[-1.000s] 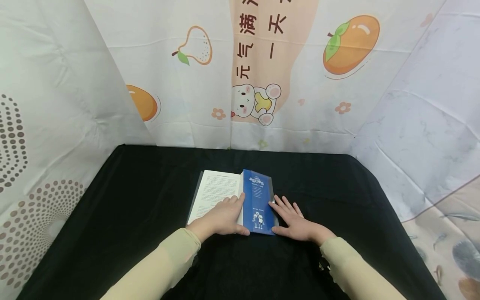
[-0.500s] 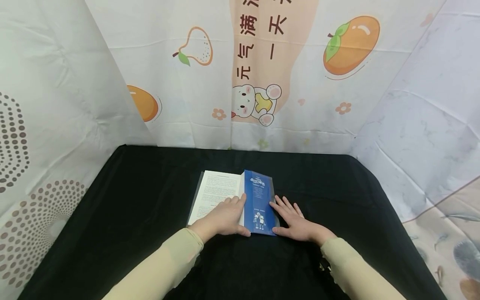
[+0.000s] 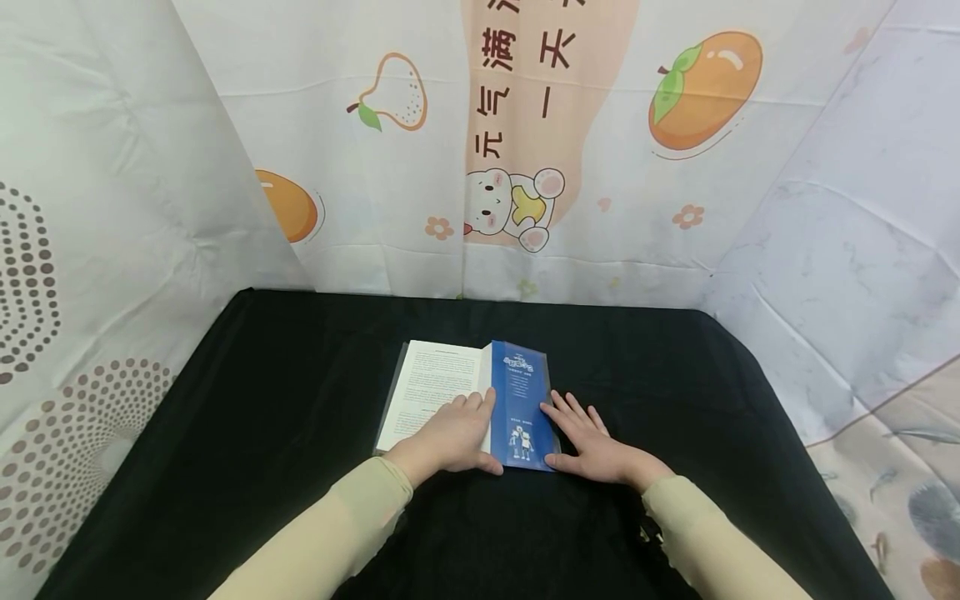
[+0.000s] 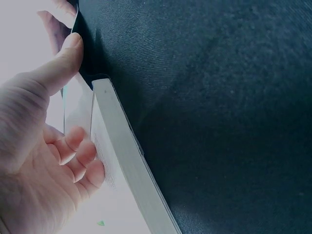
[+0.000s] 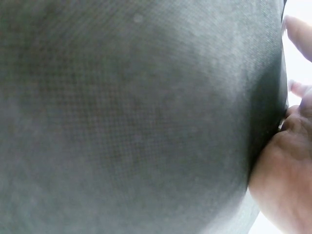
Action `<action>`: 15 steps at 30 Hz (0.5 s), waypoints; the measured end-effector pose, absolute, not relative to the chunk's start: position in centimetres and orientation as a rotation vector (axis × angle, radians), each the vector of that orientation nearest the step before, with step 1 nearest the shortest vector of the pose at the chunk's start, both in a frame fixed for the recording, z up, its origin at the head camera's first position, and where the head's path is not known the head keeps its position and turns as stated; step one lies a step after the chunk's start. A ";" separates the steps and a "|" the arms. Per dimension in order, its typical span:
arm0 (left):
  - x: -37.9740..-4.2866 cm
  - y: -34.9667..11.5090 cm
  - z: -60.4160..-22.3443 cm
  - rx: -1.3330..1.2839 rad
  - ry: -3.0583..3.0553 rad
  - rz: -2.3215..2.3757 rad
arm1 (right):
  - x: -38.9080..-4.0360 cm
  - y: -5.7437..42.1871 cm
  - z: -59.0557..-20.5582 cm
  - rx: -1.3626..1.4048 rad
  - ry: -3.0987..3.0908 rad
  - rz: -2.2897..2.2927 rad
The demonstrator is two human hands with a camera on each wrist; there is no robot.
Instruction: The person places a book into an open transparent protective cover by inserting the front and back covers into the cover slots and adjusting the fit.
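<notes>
An open book (image 3: 438,375) lies on the black cloth, a printed white page on its left side. On its right side is a blue flap (image 3: 517,400) with white lettering and small figures, its outer edge under a clear cover. My left hand (image 3: 450,437) rests over the fold between page and flap, thumb near the bottom edge. In the left wrist view, its fingers (image 4: 87,153) bend loosely beside the thick page block (image 4: 119,141). My right hand (image 3: 592,446) touches the flap's right edge with spread fingers; the right wrist view catches only part of it.
Black cloth (image 3: 300,375) covers the table around the book. Behind it hangs a white curtain (image 3: 600,275) printed with fruit and a bear. More patterned sheets (image 3: 847,250) enclose both sides. A small dark item (image 3: 649,531) shows by the right sleeve.
My left hand has slid slightly to the right and toward me along the fold, and the flap's inner edge has shifted a little right. The right hand stays nearly still.
</notes>
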State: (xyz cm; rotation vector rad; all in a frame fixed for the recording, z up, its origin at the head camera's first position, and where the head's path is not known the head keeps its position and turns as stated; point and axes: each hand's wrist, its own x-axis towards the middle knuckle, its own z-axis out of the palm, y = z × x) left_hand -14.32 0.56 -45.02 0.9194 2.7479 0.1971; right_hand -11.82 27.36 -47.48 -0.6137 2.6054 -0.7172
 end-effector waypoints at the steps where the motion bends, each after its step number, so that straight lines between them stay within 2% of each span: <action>1: -14.3 0.6 -45.0 0.923 2.752 0.194 | -11.8 27.4 -47.5 -0.613 2.606 -0.718; 15: -14.0 0.8 -45.4 0.941 2.774 0.172 | -11.9 27.3 -47.8 -0.603 2.614 -0.706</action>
